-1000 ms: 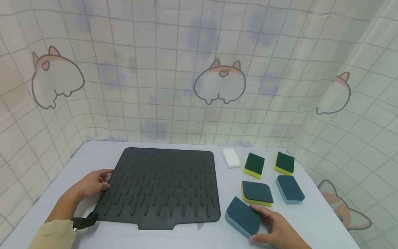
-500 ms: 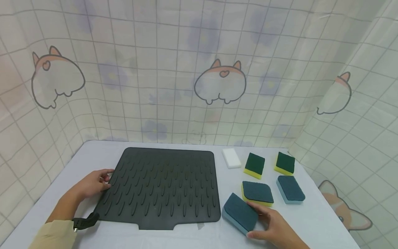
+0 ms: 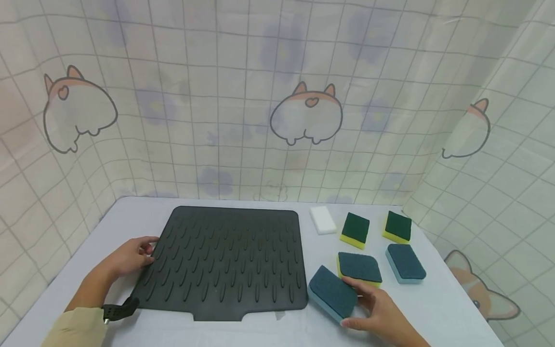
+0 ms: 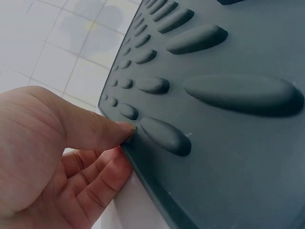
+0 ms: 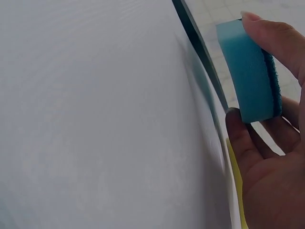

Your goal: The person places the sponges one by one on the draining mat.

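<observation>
A dark grey ridged mat (image 3: 225,260) lies flat on the white-covered table. At its left edge my left hand (image 3: 127,258) pinches the rim; the left wrist view shows the thumb on top of the mat (image 4: 228,157) and curled fingers beneath. My right hand (image 3: 375,308) grips a blue sponge (image 3: 333,291) with a dark scouring top, just off the mat's lower right corner. In the right wrist view the blue sponge (image 5: 250,71) sits between the thumb and fingers, its light blue foam side showing.
Behind the right hand lies a yellow sponge (image 3: 359,267) with a dark blue top. Another blue sponge (image 3: 406,262), two green-and-yellow sponges (image 3: 355,230) and a white sponge block (image 3: 323,220) are spread over the table's right side. A patterned curtain (image 3: 243,159) hangs behind the table.
My right hand has carried the blue sponge a little left and away from me, up to the mat's right edge. The left hand and the mat have stayed in place.
</observation>
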A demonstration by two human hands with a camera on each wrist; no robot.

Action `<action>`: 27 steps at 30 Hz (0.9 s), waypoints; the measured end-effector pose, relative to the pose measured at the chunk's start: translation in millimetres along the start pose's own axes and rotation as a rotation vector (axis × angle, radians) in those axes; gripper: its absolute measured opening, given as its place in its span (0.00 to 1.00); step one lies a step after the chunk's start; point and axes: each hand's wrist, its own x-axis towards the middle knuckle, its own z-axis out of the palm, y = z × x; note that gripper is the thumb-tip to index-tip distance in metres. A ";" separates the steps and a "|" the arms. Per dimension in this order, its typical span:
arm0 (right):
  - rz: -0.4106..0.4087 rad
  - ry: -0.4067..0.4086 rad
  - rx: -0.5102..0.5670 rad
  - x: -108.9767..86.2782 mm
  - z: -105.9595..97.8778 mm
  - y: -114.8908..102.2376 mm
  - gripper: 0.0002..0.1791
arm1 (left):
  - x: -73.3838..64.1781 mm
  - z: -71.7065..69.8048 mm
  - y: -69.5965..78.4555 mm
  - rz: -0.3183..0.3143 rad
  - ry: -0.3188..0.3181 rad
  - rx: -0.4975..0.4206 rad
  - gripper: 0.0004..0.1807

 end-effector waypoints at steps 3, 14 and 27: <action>-0.004 -0.006 0.019 0.7 1.0 -0.6 0.47 | -0.4 -0.3 0.6 -0.003 0.001 0.006 0.32; -0.007 -0.012 0.041 7.9 6.1 -6.4 0.46 | -0.5 -0.1 2.9 -0.003 0.005 0.010 0.31; -0.038 -0.018 0.066 12.3 14.6 -14.6 0.48 | 1.8 1.0 -3.2 -0.013 0.011 0.006 0.31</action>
